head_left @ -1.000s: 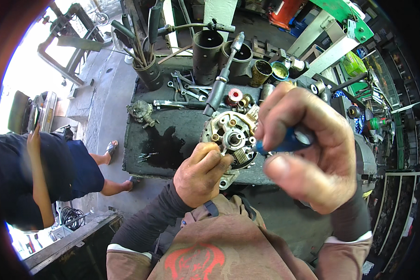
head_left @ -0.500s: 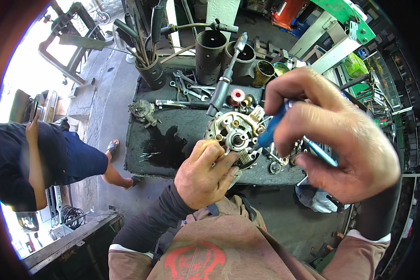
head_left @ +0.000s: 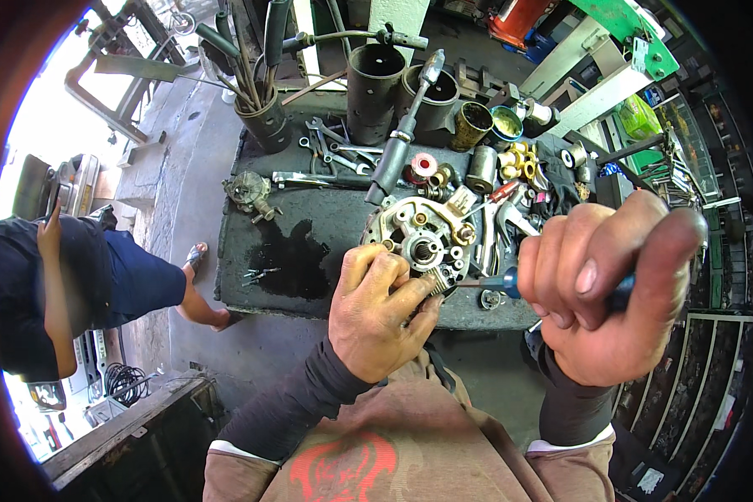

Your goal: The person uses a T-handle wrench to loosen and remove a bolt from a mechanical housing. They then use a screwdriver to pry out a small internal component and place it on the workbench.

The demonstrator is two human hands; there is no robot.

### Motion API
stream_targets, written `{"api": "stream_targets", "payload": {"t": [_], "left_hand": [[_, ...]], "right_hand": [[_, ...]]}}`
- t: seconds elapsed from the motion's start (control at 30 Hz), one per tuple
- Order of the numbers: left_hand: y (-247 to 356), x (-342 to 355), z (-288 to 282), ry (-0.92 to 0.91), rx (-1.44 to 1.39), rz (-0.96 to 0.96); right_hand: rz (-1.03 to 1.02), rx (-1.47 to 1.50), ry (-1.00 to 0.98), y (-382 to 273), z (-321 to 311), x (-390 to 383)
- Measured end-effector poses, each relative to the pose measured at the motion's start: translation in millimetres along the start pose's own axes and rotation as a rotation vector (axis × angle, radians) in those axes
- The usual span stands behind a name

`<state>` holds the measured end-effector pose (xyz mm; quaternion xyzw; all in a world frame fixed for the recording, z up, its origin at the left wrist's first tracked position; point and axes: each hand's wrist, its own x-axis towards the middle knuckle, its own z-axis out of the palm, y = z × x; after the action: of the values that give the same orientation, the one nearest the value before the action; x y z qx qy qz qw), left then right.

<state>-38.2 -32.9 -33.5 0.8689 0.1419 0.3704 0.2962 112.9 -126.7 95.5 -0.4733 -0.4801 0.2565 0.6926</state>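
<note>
A metal alternator housing [head_left: 421, 222] with a round centre bearing lies near the front edge of the dark bench. My left hand [head_left: 381, 314] is closed on its lower left, fingers bent over the rim beside some slotted fins. My right hand [head_left: 611, 293] grips a blue-handled screwdriver [head_left: 508, 283] in a fist, thumb raised. Its thin shaft points left toward the housing's lower right; whether the tip touches is unclear. A greasy metal assembly [head_left: 251, 192] lies at the bench's left, beside a wet dark patch.
Behind are wrenches [head_left: 330, 146], a long black-grip tool [head_left: 393, 159], metal cylinders [head_left: 368, 100], cans [head_left: 470, 128], brass fittings [head_left: 519, 163] and a red-handled tool [head_left: 504, 191]. Another person [head_left: 142, 276] stands left of the bench [head_left: 326, 305]. Shelving [head_left: 694, 385] runs along the right.
My right hand has changed from a loose, moving hold to a firm fist round the screwdriver, swung lower with the shaft now near horizontal. My left hand has shifted slightly right and stays on the housing.
</note>
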Motion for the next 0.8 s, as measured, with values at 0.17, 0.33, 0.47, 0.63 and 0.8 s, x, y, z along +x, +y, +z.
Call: {"api": "stream_targets", "payload": {"t": [0.17, 0.33, 0.47, 0.63, 0.8], "left_hand": [[-0.1, -0.3, 1.1, -0.004, -0.015, -0.015], [1.0, -3.0, 3.9, 0.015, -0.013, -0.026], [0.8, -4.9, 5.0, 0.02, -0.009, -0.046], [2.1, -3.3, 2.8, 0.027, -0.009, -0.045], [8.8, 2.9, -1.4, 0.072, -0.021, 0.011]], "right_hand": [[0.078, -0.1, 0.086, 5.3, 0.2, -5.4], [0.101, -0.137, 0.242, 8.1, 14.6, -6.4], [-0.009, -0.357, 0.358, 17.6, 35.3, -1.1], [0.079, -0.002, -0.139, 20.5, 3.8, 7.6], [0.273, 0.356, -0.481, 18.4, -7.7, 29.7]]}}
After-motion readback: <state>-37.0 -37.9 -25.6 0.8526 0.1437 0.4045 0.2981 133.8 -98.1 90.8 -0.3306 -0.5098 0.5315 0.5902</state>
